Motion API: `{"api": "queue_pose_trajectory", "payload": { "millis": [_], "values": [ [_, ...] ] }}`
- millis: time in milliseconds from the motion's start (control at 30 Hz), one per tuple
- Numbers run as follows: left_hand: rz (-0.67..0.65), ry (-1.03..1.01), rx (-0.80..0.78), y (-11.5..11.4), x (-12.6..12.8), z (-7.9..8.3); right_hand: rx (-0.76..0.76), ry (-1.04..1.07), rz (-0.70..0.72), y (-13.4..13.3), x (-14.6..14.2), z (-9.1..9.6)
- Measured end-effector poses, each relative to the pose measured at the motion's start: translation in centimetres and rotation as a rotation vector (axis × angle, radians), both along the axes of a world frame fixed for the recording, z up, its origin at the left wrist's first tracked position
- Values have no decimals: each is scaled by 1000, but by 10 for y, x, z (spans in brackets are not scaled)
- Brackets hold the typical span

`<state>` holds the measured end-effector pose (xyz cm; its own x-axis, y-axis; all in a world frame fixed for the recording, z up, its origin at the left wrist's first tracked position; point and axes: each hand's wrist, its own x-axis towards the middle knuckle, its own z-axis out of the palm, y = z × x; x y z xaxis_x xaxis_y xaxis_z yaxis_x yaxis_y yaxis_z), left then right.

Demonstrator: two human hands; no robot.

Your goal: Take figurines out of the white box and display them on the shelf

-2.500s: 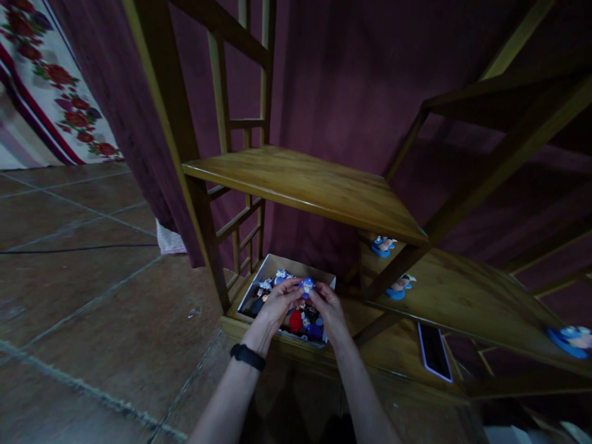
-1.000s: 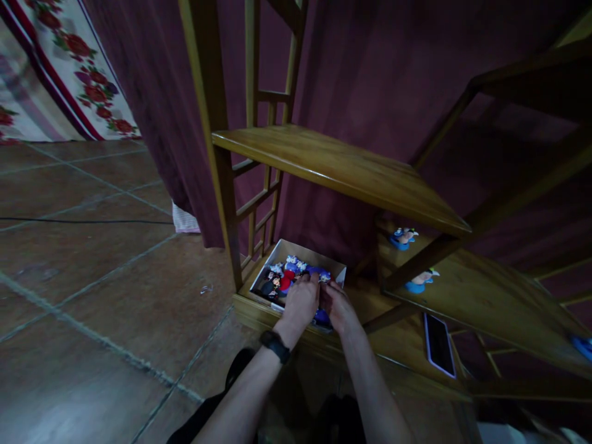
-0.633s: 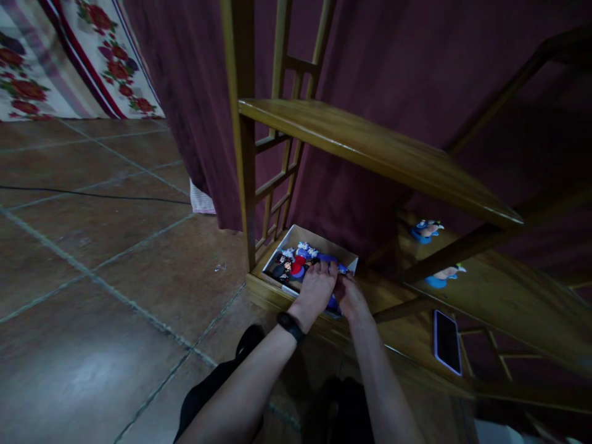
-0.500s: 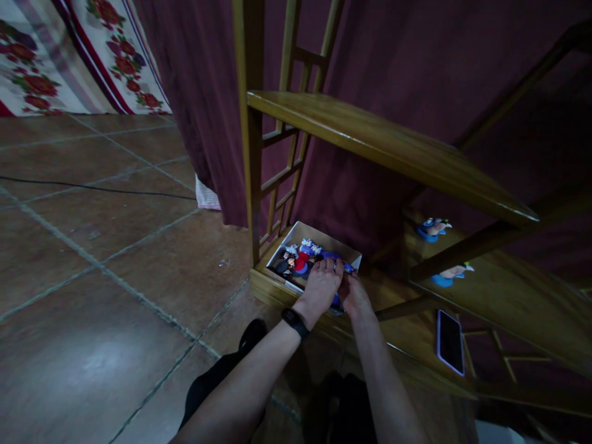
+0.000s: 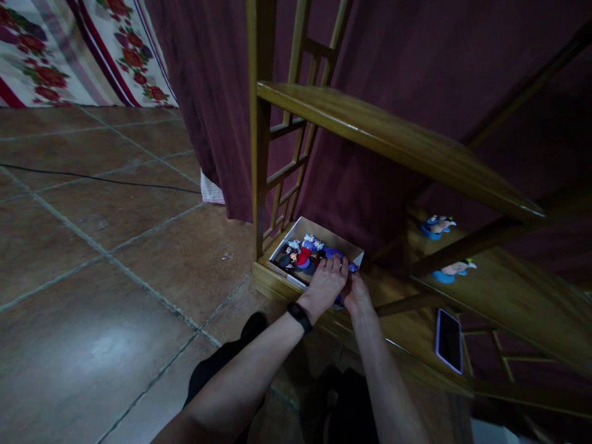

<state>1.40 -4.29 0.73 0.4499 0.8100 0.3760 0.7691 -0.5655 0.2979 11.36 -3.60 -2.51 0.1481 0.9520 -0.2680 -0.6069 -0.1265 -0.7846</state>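
Observation:
A shallow white cardboard box [image 5: 303,225] sits on the low wooden shelf, filled with small toy figurines [image 5: 303,256] in red, blue, white and black. Over its right-hand side my left hand [image 5: 325,282], with a black band on the wrist, reaches in with fingers bent down. Against it, at the box's right front corner, is my right hand [image 5: 355,294], its fingers curled and partly covered by the left. What the fingers grip is hidden between the hands. A bit of a blue figurine [image 5: 354,267] shows just beyond the right fingers.
A wooden upper shelf [image 5: 393,142] overhangs the box, beside an upright post [image 5: 260,160]. Two figurines on blue bases [image 5: 435,228] stand on a raised board at right. A phone [image 5: 448,340] lies on the lower shelf. A dark cable [image 5: 102,179] crosses the tiled floor.
The view has shifted slightly, so the shelf and box appear a little further right and up. Both hands stay together at the box's right side, with only slight movement.

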Motion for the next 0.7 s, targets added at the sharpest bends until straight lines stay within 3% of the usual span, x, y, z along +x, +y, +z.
{"api": "queue_pose_trajectory", "payload": {
  "millis": [400, 700],
  "values": [
    [13, 34, 64, -5, 3, -5, -24, 47, -2, -3, 6, -4],
    [45, 191, 155, -10, 2, 0, 19, 24, 8, -4, 11, -8]
  ]
}}
